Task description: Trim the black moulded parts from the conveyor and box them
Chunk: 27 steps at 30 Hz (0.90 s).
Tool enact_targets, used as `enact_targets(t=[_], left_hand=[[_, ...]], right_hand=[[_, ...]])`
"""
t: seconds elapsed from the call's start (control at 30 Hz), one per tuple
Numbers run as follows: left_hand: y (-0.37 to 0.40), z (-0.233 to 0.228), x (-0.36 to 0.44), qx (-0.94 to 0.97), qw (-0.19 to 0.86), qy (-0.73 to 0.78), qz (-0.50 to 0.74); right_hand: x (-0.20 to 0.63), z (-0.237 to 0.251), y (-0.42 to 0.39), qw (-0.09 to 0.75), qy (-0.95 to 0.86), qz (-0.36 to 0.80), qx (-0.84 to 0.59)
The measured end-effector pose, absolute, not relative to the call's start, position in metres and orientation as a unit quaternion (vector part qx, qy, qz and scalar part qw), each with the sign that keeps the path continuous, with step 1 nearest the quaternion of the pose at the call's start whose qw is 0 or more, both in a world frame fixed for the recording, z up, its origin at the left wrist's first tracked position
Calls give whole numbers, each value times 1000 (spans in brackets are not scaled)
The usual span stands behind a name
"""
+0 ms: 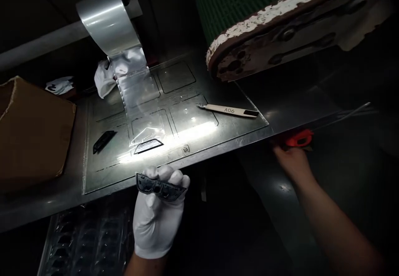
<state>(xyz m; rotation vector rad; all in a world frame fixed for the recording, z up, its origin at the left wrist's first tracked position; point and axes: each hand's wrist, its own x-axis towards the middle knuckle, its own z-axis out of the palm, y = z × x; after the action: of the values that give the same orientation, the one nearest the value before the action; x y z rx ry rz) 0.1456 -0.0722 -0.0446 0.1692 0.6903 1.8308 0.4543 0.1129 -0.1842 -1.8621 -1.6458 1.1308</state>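
My left hand [157,215], in a white glove, grips a small dark plastic part [160,188] with several oval holes, held just below the front edge of the metal plate [102,172]. My bare right hand [291,159] reaches under the plate's right edge and touches a red tool [299,138]; whether it grips the tool is hidden. On the plate a strip of clear film [139,97] runs down from a roll, ending over a dark wedge-shaped part [149,145]. Another dark part [104,140] lies to the left.
A white craft knife marked A06 [230,110] lies on the plate's right side. A cardboard box [31,134] stands at left, a crumpled white glove [104,78] at the back. A clear blister tray [87,238] sits low left. A conveyor end [280,22] overhangs at upper right.
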Motion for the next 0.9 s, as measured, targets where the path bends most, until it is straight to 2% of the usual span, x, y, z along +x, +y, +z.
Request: enact_targets(t=[0.13,0.17,0.27,0.33,0.5,0.67,0.77,0.83,0.9], left_hand=[[-71,-50,144,87,553,329,761],[-71,-52,144,100,551,339,756],[-76,-56,143,151,512,382,754],[-82,-56,139,187,467,440,744],[-96,-53,120,251,384,558,692],[-97,-54,109,248,341,565,709],[-94,-47,99,248,357,563,703],[-90,-40,87,245,351,572,700],[-85,-35,72,242,296,612,692]], right_hand=[[408,-122,73,154,-630,511,-564],[391,-98,60,162,-673,518,-503],[333,-34,28,261,-788,486,-273],[301,-11,18,283,-827,447,-190],[267,-9,23,254,-855,421,-164],[249,-10,34,222,-880,409,-100],[232,-1,51,213,-884,412,-59],[217,8,72,210,-902,371,-64],[200,15,97,185,-944,258,-91]])
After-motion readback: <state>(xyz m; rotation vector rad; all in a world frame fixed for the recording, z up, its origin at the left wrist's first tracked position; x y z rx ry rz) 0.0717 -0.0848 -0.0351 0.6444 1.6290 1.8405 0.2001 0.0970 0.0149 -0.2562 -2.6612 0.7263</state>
